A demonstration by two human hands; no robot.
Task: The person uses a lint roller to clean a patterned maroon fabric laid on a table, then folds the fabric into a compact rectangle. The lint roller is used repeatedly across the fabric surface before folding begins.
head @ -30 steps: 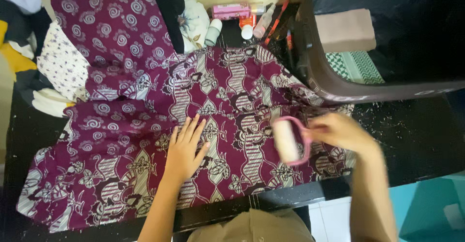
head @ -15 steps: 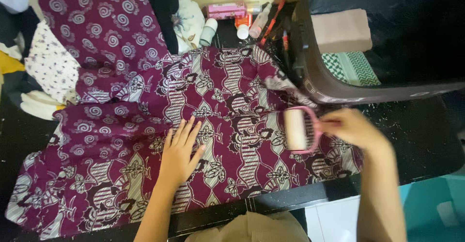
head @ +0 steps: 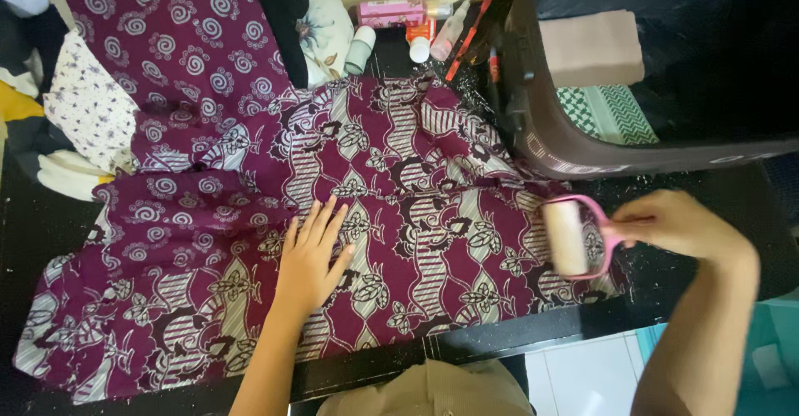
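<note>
A maroon patterned cloth (head: 399,183) with cream leaves and stripes lies spread over a black table (head: 707,208). My left hand (head: 312,258) rests flat on the cloth near its middle, fingers together and pointing away from me. My right hand (head: 678,225) grips the pink handle of a lint roller (head: 570,237). The roller's pale drum sits on the cloth's right edge.
A dark brown basket (head: 549,141) holding folded fabric stands at the upper right. Small bottles, a pink box (head: 389,11) and red pens lie at the back. Other clothes are piled at the upper left. White tiled floor shows below the table's front edge.
My right hand has carried the lint roller to the right across the cloth, out to its right edge. My left hand has stayed flat in place.
</note>
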